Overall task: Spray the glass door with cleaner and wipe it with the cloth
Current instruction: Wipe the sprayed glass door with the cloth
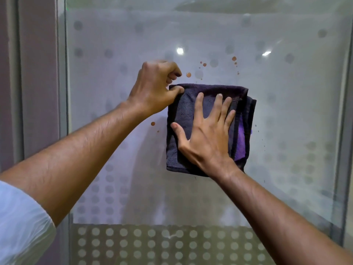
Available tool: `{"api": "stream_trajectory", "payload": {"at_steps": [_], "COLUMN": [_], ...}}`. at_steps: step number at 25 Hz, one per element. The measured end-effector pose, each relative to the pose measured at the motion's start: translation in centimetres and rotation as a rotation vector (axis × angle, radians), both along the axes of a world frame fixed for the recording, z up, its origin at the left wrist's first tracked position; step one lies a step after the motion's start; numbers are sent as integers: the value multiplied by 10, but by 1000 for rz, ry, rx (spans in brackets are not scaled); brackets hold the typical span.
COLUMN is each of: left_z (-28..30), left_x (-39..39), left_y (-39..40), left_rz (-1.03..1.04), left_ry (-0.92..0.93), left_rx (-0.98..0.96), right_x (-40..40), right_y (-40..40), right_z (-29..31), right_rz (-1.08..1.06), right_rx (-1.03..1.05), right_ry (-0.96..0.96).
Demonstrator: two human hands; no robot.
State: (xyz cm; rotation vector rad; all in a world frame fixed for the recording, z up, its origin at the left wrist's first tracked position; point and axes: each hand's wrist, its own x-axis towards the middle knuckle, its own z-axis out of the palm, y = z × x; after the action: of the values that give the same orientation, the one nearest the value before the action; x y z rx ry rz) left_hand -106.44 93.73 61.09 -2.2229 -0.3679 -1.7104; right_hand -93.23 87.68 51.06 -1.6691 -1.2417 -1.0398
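A folded dark purple cloth (pixel 183 111) lies flat against the frosted, dotted glass door (pixel 286 111) at mid-height. My right hand (pixel 206 134) presses on it with fingers spread, palm flat on the cloth. My left hand (pixel 156 87) pinches the cloth's upper left corner between thumb and curled fingers. Brownish spots (pixel 188 74) dot the glass above the cloth, and further spots sit to its left. No spray bottle is in view.
A grey metal door frame (pixel 62 111) runs down the left side, with a mauve wall (pixel 38 73) beyond it. Another frame edge (pixel 345 131) stands at the right. A darker dotted band (pixel 152 245) crosses the bottom of the glass.
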Motion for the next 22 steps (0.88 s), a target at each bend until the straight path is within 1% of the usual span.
{"api": "stream_trajectory", "payload": {"at_steps": [2,3,5,7,10,12,16,18,20,22], "left_z": [-11,-17,-30,-40,-48,-52,-52,-52,-53,-52], "left_x": [-10,-17,-33,-48,-60,-62,-58,-57,-58,-59], "left_y": [13,21,39,58,79,87,89,90,91,91], "left_rz": [129,217,364,443,475,493,511,519,527,524], "left_ry": [-73,-120,-177,-170,-152,-152,-177,-178,-172,-164], "left_rx": [117,134,103,58,-18,-19,16,14,11,14], "right_x": [4,7,13,18,26,28,15,-1,-21,-33], "right_y": [10,13,19,24,27,27,31,39,49,55], "right_z": [-7,-10,-13,-15,-16,-14,1,11,15,7], "right_rz": [-62,-77,-77,-68,-62,-53,2,36,65,107], "right_rx": [23,47,95,135,186,225,347,373,353,311], "right_ry": [-62,-88,-122,-148,-205,-216,-120,-97,-162,-286]}}
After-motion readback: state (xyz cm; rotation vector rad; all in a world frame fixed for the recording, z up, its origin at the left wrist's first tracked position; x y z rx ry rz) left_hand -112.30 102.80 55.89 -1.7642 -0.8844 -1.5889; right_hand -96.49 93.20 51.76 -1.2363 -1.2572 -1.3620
